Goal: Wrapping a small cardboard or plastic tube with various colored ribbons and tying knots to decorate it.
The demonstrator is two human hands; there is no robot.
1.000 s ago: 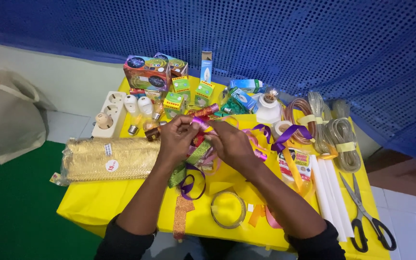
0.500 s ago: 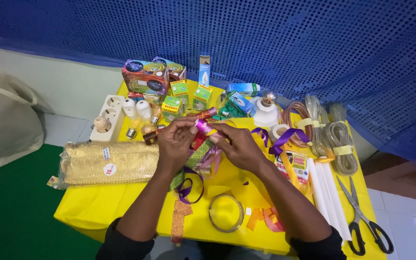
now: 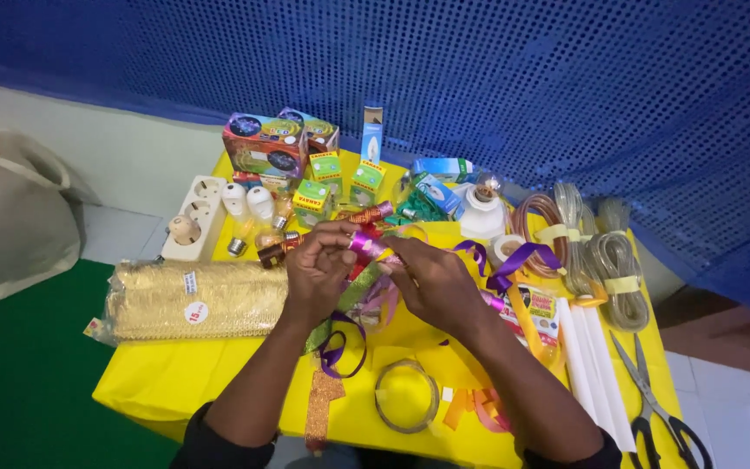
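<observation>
I hold a shiny pink foil ribbon (image 3: 366,246) pinched between the fingertips of my left hand (image 3: 316,269) and right hand (image 3: 431,280), above the yellow-covered table (image 3: 175,382), apparently mid-forming it; the next move calls for a steady pinch

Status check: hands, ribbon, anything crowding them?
Left hand and right hand both pinch the pink ribbon above the yellow table. Purple ribbon and bulb boxes close around.

Head camera, high, looking down, yellow table (image 3: 219,382) close
</observation>
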